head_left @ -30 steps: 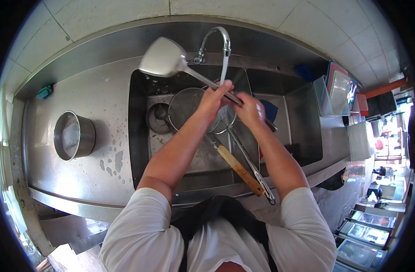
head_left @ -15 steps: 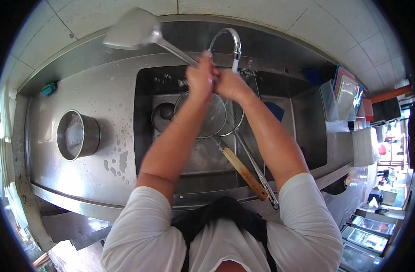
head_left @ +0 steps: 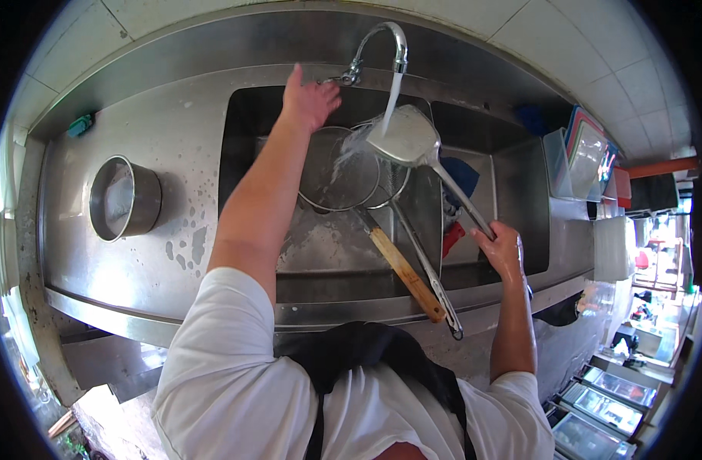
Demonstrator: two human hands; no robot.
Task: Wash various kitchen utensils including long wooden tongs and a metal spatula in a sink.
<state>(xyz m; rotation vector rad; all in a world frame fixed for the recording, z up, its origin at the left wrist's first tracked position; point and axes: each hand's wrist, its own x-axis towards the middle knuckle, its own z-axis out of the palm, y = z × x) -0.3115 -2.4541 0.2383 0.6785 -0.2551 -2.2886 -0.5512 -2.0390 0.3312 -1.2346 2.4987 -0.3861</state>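
My right hand [head_left: 502, 250] grips the end of a long-handled metal wok spatula [head_left: 406, 138]. Its broad blade tilts beneath the running faucet [head_left: 398, 54], and water spreads off its left edge. Empty, with fingers apart, my left hand [head_left: 311, 102] reaches beside the faucet's tap lever, near the sink's back edge; whether it touches the lever I cannot tell. Below the blade, a round mesh strainer [head_left: 337, 180] with a wooden handle [head_left: 406, 274] lies across the left basin. Another strainer's metal handle [head_left: 428, 272] runs alongside it, both handles passing over the sink's front rim.
On the left counter [head_left: 186, 153] stands a round metal pot [head_left: 144, 201] with something whitish inside. A green scrubber [head_left: 80, 126] lies behind it. Blue and red items [head_left: 452, 239] sit in the right basin. Clear containers and coloured boards [head_left: 581, 149] stand at the far right.
The spatula has swung from the upper left to under the faucet stream. My right hand has slid back toward me on its handle. My left hand has let go of it.
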